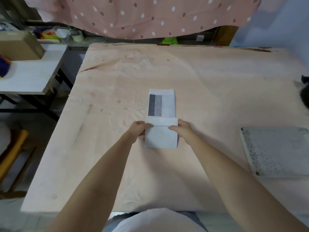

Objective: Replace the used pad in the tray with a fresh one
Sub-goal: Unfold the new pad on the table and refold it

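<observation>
A folded white pad [161, 124] lay mid-table on the peach cloth [209, 84]. The left hand [138, 128] pinched its left edge at the fold; the right hand [181, 128] pinched the right edge. A perforated grey tray [275, 151] sat well apart, at right.

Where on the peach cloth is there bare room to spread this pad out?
Bare cloth lies left of the folded white pad and beyond its far edge. Right of it, room runs to the perforated grey tray grid. Crowded only where the left hand and right hand grip the fold.
</observation>
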A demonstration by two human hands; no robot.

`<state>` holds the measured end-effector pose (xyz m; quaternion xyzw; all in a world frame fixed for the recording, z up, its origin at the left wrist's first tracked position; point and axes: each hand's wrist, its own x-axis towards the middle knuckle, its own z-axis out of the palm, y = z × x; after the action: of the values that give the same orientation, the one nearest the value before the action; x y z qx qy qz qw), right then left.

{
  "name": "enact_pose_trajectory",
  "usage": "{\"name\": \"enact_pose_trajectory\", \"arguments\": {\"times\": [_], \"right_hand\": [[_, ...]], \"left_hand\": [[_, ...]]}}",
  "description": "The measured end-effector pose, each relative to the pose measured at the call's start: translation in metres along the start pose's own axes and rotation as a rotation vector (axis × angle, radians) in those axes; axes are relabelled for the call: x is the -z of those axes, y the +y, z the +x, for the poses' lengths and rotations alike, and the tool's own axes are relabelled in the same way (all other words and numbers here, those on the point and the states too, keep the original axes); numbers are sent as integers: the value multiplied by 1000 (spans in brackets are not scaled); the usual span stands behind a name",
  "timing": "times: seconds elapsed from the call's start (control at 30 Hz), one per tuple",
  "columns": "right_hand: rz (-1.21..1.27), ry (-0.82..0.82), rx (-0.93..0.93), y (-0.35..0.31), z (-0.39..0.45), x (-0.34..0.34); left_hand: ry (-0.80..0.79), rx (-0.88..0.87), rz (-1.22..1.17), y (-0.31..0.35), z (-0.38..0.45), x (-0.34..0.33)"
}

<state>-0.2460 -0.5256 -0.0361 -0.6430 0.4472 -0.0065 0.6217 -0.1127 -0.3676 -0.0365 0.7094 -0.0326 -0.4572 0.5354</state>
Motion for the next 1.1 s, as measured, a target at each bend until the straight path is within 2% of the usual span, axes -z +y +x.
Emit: {"name": "enact_pose_trajectory", "arguments": {"times": [0.13, 0.3, 0.5, 0.67, 0.87, 1.0, 1.1], "right_hand": [[59, -68, 37, 9, -17, 5], [367, -82, -81, 15, -40, 10], [272, -134, -34, 42, -64, 5], [122, -90, 3, 77, -77, -6], [148, 3, -6, 86, -73, -10], [-60, 53, 12, 82, -72, -20], [-505, 104, 36, 72, -75, -26]], "left_hand": [[-104, -53, -33, -13, -17, 9], [-104, -19, -139, -23, -32, 17], [-166, 27, 62, -48, -51, 11], [-99, 49, 70, -82, -61, 2], [-21, -18, 98, -97, -57, -2], [-28, 2, 312, -86, -46, -7], [-27, -71, 541, -57, -33, -18]]}}
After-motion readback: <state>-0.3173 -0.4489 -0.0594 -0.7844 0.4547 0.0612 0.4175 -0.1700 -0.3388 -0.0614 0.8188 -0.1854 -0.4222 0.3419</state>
